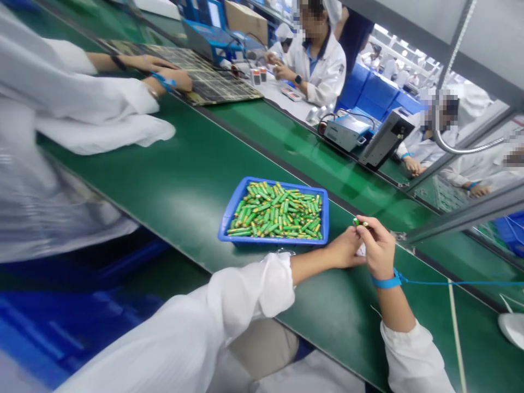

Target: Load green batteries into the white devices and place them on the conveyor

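Observation:
My right hand (379, 248), with a blue wrist strap, pinches small green and gold batteries (356, 222) between thumb and fingers, their ends showing. Just to its left, my left hand (346, 248) reaches in with curled fingers partly hidden behind the right hand. A small white piece (361, 250) shows between the two hands; what the left hand holds is not clear. To the left of both hands, a blue tray (224, 236) stands on the green work surface (180, 174), full of loose green and gold batteries (278, 213).
At upper left, a co-worker's hands (164, 73) rest on a gridded panel (216, 84). Across the line, other people in white coats work beside a blue-grey instrument box (347, 131). A metal frame bar (466, 218) slants at right. A blue cord (462, 283) runs from my right wrist strap.

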A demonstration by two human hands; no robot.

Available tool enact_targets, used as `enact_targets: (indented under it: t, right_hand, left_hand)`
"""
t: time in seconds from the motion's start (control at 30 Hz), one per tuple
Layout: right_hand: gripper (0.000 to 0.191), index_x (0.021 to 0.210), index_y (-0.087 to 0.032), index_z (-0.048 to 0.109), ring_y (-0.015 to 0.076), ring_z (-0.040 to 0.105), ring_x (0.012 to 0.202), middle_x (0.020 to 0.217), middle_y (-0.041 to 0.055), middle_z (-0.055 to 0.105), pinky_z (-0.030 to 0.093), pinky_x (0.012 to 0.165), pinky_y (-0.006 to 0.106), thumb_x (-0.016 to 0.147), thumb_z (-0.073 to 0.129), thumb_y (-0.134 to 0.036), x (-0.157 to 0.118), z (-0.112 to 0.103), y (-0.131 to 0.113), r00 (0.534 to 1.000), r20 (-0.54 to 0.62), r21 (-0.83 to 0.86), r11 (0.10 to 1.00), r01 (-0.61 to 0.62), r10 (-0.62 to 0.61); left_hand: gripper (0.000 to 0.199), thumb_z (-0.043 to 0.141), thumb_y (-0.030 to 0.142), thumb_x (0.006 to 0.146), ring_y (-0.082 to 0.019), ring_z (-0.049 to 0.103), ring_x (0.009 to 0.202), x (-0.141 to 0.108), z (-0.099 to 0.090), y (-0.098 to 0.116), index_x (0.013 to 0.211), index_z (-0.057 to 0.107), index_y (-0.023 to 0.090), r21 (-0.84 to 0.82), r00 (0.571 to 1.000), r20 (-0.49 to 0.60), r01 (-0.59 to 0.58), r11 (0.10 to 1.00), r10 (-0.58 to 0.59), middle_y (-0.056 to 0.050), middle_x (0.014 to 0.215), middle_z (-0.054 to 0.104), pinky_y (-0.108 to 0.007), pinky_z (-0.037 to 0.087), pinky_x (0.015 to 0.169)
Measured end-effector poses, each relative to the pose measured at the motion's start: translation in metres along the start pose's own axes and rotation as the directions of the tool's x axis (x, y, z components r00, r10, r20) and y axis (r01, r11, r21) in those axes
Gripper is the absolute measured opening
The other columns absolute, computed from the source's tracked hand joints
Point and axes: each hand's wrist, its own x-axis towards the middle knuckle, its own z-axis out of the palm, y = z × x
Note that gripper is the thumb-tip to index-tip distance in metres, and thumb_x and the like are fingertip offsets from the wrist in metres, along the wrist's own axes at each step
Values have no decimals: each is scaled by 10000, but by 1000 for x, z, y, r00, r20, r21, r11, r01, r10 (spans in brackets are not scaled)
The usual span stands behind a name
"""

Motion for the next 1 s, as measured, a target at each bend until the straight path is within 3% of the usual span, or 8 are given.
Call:
enact_targets:
  t: [0.13, 0.27, 0.4, 0.53, 0.77, 1.0]
  right_hand:
    - [306, 1077, -210, 824, 263, 781, 949, 1081, 108, 838, 655, 882, 432, 955, 769, -486, -35, -43, 41, 962, -245, -106, 983, -148, 118]
    - [323, 1070, -192, 820, 251, 775, 932, 1054, 109, 842, 645, 872, 402, 958, 732, -482, -63, -54, 68, 933, -302, -191, 946, -262, 198]
    - [274, 1043, -215, 820, 222, 747, 865, 1064, 94, 831, 622, 818, 358, 978, 685, -444, -68, -50, 71, 940, -294, -301, 916, -265, 175]
    - [259, 1027, -220, 824, 209, 721, 805, 1032, 78, 824, 601, 773, 344, 980, 690, -437, -67, -48, 67, 943, -269, -302, 913, -276, 196]
    - [268, 1096, -230, 840, 261, 793, 1023, 1144, 95, 847, 644, 915, 400, 1030, 704, -452, -80, -58, 59, 946, -211, -170, 944, -283, 245]
    - [222, 1202, -297, 872, 282, 798, 1201, 1273, 77, 853, 636, 1078, 484, 1049, 730, -371, -92, -81, 61, 986, -55, -218, 962, -164, 155]
  left_hand:
    - [567, 870, 325, 882, -381, 629, 1289, -5, -11, 2, 1382, 647, 181, 28, 996, 14, 84, 996, -85, -170, 1343, 704, -562, 521, 1156]
    - [610, 881, 328, 879, -360, 629, 1308, -6, -11, 2, 1420, 627, 206, -2, 994, 21, 108, 994, -108, -145, 1407, 700, -525, 517, 1163]
    - [625, 870, 305, 882, -355, 624, 1346, -7, -12, 2, 1447, 617, 217, -8, 992, 42, 115, 993, -115, -141, 1480, 685, -513, 517, 1169]
    - [595, 855, 303, 900, -349, 633, 1334, -8, -16, 4, 1441, 623, 217, -3, 990, 67, 128, 992, -127, -135, 1474, 692, -508, 522, 1163]
    - [570, 867, 342, 913, -351, 627, 1330, -8, -20, 8, 1422, 641, 220, -33, 989, 71, 131, 991, -128, -135, 1451, 699, -505, 524, 1159]
    - [597, 879, 358, 918, -351, 627, 1337, -9, -21, 8, 1443, 635, 212, -21, 987, 87, 135, 991, -132, -135, 1453, 702, -503, 515, 1168]
